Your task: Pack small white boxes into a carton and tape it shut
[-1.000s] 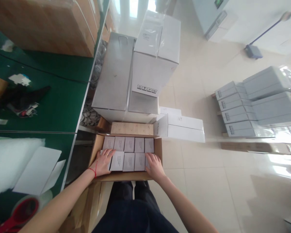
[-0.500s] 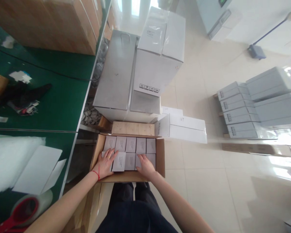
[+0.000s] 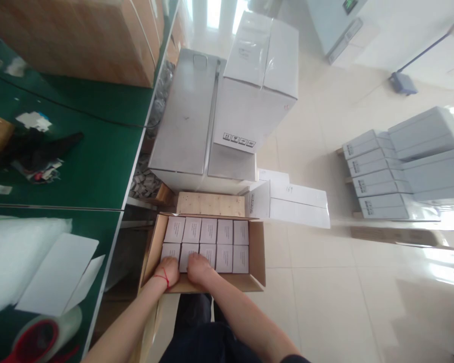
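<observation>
Filling an open brown carton (image 3: 258, 262) in two rows of five, the small white boxes (image 3: 216, 244) stand close together with their printed tops facing up. The carton sits on the floor in front of the person's knees, just beside the edge of the green desk (image 3: 98, 166).

Both hands are at the near left corner of the carton. The left hand (image 3: 169, 268), with a red string around its wrist, lies curled over the near end of the first box in the near row, its fingers bent downward against the box and the carton wall. The right hand (image 3: 199, 265) sits just beside it, almost touching it, pressed on the near ends of the second and third boxes, fingers likewise folded over. Whether either hand actually grips a box or only rests on it cannot be told, as the fingertips are hidden. The three boxes farther right in the near row and the whole far row are untouched.

Beyond the carton lies a pale wooden block (image 3: 211, 204), and behind it stand large white cartons (image 3: 259, 96) beside a grey metal case (image 3: 185, 121). To the right, a flat white box (image 3: 298, 204) lies on the tiled floor, with grey stacked boxes (image 3: 378, 174) well apart. On the desk lie white sheets (image 3: 56, 272) and a tape roll (image 3: 41, 338).
</observation>
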### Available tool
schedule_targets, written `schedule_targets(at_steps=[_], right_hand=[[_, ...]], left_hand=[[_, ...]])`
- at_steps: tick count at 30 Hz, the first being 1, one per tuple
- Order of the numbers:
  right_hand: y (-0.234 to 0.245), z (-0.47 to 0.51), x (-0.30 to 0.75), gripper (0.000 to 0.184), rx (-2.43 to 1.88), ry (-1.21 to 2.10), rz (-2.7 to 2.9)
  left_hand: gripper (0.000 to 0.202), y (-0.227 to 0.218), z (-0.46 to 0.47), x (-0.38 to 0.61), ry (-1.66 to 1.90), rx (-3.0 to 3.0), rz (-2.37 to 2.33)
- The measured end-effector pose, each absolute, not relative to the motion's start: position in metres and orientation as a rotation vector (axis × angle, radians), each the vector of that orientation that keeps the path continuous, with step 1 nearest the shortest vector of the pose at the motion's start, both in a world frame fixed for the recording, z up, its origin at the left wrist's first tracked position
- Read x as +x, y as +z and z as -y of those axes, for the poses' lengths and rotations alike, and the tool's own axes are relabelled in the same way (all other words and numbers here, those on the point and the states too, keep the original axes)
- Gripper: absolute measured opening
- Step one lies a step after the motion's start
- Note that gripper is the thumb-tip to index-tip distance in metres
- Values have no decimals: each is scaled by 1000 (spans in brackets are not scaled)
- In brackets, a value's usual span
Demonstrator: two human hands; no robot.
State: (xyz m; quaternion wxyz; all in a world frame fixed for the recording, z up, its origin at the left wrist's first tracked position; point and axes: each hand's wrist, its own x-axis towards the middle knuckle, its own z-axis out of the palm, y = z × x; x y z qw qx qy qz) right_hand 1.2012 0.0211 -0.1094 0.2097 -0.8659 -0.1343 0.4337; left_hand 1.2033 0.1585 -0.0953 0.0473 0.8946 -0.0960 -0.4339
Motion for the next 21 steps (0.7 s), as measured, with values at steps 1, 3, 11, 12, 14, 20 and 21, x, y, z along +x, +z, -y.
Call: schedule_targets(at_steps=[1,3,11,12,14,20,21], right_hand=[[-109,-24,1203,34,-2407,1202,364],[-99,-17,1206,34,-2393,1151,340],[-51,181,1169,42,-2384,167,-646],[-53,202,1162,45,-2316,185,-730],[-58,226,1153,47,-2228,285,-726],[-72,214,1158,43,-2184,404,-490],[-72,213,1161,43,-2194,419,-463]], left_hand=[[27,-95,-157,1206,-1326,2723,282],[24,-84,-157,1210,-1267,2709,290],[37,-29,-218,1190,-183,2585,-344],[43,-33,-221,1186,-204,2523,-436],[57,-44,-219,1179,-331,2425,-526],[79,-68,-188,1166,-499,2460,-354],[78,-71,-182,1167,-569,2462,-239]])
